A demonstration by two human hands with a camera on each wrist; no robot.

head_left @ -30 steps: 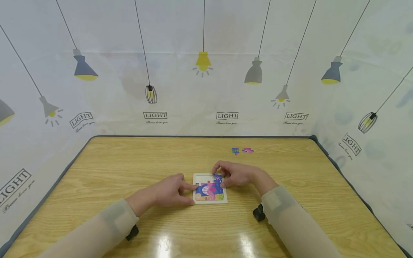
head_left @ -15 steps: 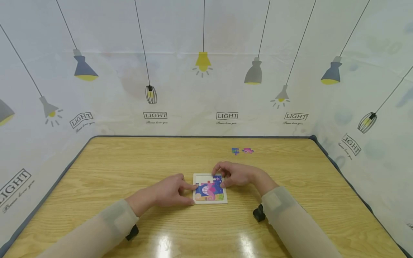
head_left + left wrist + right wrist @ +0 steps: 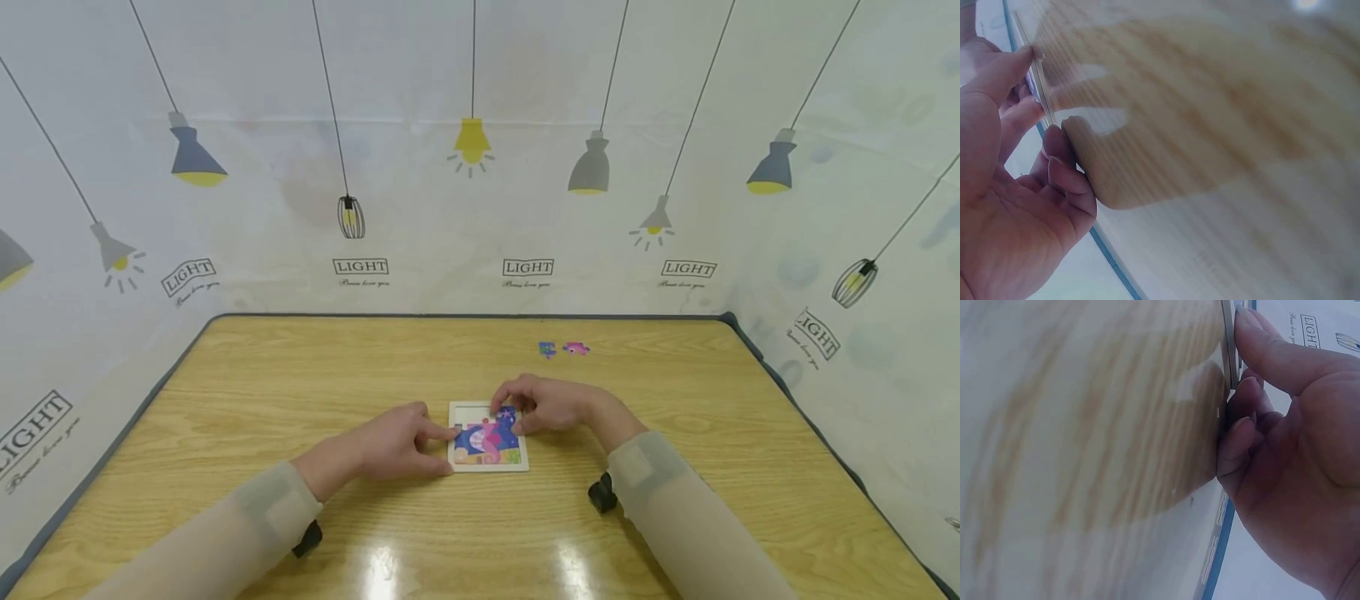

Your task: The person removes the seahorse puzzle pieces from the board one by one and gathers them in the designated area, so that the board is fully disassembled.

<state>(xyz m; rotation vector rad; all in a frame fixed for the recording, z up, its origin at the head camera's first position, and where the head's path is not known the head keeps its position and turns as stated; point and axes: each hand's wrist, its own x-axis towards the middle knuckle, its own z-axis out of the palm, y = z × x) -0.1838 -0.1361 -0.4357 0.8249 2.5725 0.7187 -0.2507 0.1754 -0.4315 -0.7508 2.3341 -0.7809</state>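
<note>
A square puzzle board (image 3: 491,468) with a pale rim lies flat in the head view, holding joined blue and pink pieces and a bare area at its upper left. My left hand (image 3: 382,446) rests thumb and index finger on the board's left rim; both fingers are fairly straight. With bent fingers, my right hand (image 3: 558,404) pinches around the starfish piece (image 3: 507,415) at the upper right, its thumb by the right rim. The left wrist view has my hand (image 3: 1019,212) touching the board's edge (image 3: 1040,87). The right wrist view shows my right thumb at the board's edge (image 3: 1230,344).
Two loose pieces lie behind the board: a blue one (image 3: 547,350) and a pink one with an eye (image 3: 576,348). The wooden table (image 3: 300,367) meets a lamp-patterned wall cloth (image 3: 420,183) at its dark back edge.
The right index fingertip has shifted slightly left at the top of the starfish piece. My left hand stays against the board's left rim, and the loose pieces stay put.
</note>
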